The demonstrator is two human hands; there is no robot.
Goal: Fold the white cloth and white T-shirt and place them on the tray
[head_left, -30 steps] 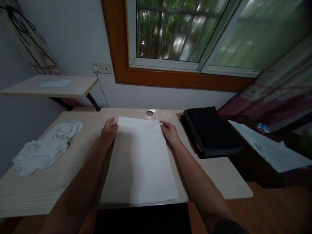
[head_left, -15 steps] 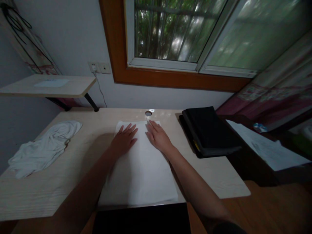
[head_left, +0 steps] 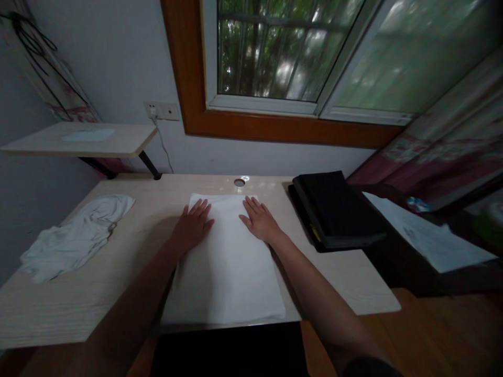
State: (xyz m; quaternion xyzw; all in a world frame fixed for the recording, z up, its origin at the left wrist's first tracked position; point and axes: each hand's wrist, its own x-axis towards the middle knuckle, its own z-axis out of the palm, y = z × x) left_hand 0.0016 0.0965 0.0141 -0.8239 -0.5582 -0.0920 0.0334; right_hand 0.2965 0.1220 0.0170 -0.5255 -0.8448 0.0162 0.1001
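A white cloth (head_left: 236, 267), folded into a flat long rectangle, lies on the pale wooden desk (head_left: 338, 277) in front of me. My left hand (head_left: 192, 224) rests palm down on its far left edge, fingers spread. On the far right part of the cloth lies my right hand (head_left: 260, 217), also flat with the fingers stretched out. Neither hand grips anything. A shadow covers the cloth's left side.
A crumpled white cloth (head_left: 78, 235) is on the desk's left. Black folders (head_left: 334, 209) are stacked at the right, with paper (head_left: 424, 230) on a darker surface beyond. A raised shelf (head_left: 78, 141) stands at the back left, below a window (head_left: 286, 52).
My hands have slid apart over the cloth, the left one to the left and the right one slightly to the right. The cloth's far edge between them is more exposed.
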